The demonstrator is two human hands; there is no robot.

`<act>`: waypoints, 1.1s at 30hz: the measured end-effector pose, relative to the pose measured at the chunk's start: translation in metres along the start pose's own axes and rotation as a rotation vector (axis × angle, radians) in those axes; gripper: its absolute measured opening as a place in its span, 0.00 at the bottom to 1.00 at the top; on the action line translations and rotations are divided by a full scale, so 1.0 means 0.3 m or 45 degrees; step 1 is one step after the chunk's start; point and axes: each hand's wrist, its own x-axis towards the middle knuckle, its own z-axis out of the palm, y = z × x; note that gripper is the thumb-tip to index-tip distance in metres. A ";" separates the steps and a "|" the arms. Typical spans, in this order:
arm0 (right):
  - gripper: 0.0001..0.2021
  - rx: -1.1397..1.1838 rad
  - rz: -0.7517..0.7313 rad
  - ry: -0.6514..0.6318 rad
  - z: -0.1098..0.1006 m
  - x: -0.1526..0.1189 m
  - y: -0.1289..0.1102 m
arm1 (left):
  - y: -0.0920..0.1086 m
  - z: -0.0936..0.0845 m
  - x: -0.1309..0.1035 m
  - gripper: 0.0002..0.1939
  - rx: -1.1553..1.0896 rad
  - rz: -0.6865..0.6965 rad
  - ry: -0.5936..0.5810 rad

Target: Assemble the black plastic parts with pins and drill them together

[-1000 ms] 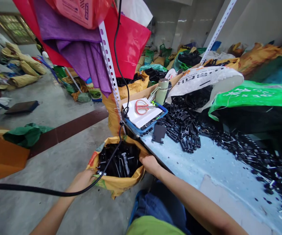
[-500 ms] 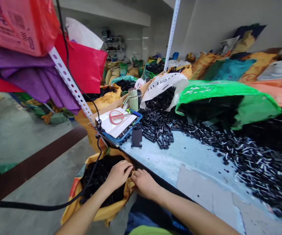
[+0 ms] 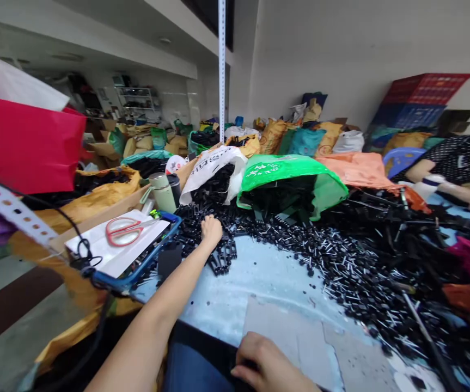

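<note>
My left hand (image 3: pixel 211 231) reaches over the blue worktop (image 3: pixel 222 296) to a heap of black plastic parts (image 3: pixel 223 258). Its fingers are curled down among the parts, and whatever they grip is hidden. At the table's front edge, low in the view, my right hand (image 3: pixel 264 360) is held with its fingers bent inward beside a grey sheet (image 3: pixel 284 332). What lies inside those fingers, if anything, does not show. A dark flat piece (image 3: pixel 170 263) rests left of my left hand.
A blue tray (image 3: pixel 153 256) with red-handled scissors (image 3: pixel 124 231) on white card stands at left, by a green flask (image 3: pixel 162 193). Small black pieces and pins (image 3: pixel 365 277) spread rightward below a green bag (image 3: pixel 287 166). Another person's arm (image 3: pixel 459 193) is at far right. An orange sack (image 3: pixel 65 343) sits lower left.
My left hand has left the sack's rim and moved forward to the black parts. My right hand has come away from the rim to the table edge. The view has turned right.
</note>
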 end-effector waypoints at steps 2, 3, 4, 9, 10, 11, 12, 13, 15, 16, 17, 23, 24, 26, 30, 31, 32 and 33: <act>0.06 0.016 0.017 0.088 -0.058 0.004 0.057 | 0.019 0.027 -0.003 0.11 0.010 0.001 -0.010; 0.06 0.001 0.030 0.137 -0.099 0.020 0.091 | 0.028 0.038 -0.017 0.12 0.008 0.008 -0.021; 0.07 -0.031 0.050 0.194 -0.150 0.047 0.128 | 0.036 0.045 -0.038 0.13 0.000 0.021 -0.040; 0.08 -0.437 0.308 0.604 -0.467 0.338 0.294 | 0.089 0.054 -0.245 0.13 -0.108 0.170 -0.197; 0.09 -0.469 0.347 0.669 -0.524 0.413 0.315 | 0.104 0.051 -0.300 0.17 -0.149 0.207 -0.230; 0.10 -0.493 0.387 0.729 -0.575 0.487 0.330 | 0.120 0.047 -0.354 0.21 -0.281 0.243 -0.285; 0.11 -0.504 0.421 0.776 -0.617 0.556 0.341 | 0.136 0.042 -0.405 0.22 -0.409 0.268 -0.371; 0.12 -0.511 0.457 0.814 -0.651 0.618 0.347 | 0.153 0.037 -0.450 0.20 -0.526 0.279 -0.478; 0.15 -0.506 0.519 0.857 -0.697 0.716 0.352 | 0.182 0.025 -0.517 0.17 -0.663 0.180 -0.614; 0.16 -0.492 0.542 0.864 -0.712 0.750 0.351 | 0.194 0.019 -0.538 0.16 -0.709 0.111 -0.655; 0.18 -0.473 0.557 0.866 -0.723 0.773 0.350 | 0.202 0.013 -0.551 0.15 -0.750 0.038 -0.673; 0.21 -0.312 0.439 0.757 -0.701 0.623 0.346 | 0.170 0.014 -0.561 0.28 -1.125 -0.267 -0.702; 0.20 -0.290 0.393 0.712 -0.677 0.545 0.346 | 0.155 0.020 -0.569 0.29 -1.161 -0.299 -0.705; 0.20 -0.250 0.292 0.573 -0.607 0.361 0.344 | 0.128 0.034 -0.596 0.27 -1.217 -0.323 -0.708; 0.23 -0.250 0.153 0.145 -0.420 0.015 0.325 | 0.111 0.055 -0.655 0.23 -1.284 -0.300 -0.735; 0.24 -0.313 0.178 0.149 -0.374 -0.037 0.317 | 0.119 0.057 -0.664 0.24 -1.275 -0.310 -0.740; 0.25 -0.369 0.200 0.186 -0.333 -0.072 0.309 | 0.131 0.057 -0.669 0.25 -1.261 -0.318 -0.747; 0.25 -0.399 0.218 0.256 -0.298 -0.090 0.301 | 0.148 0.056 -0.672 0.27 -1.253 -0.318 -0.753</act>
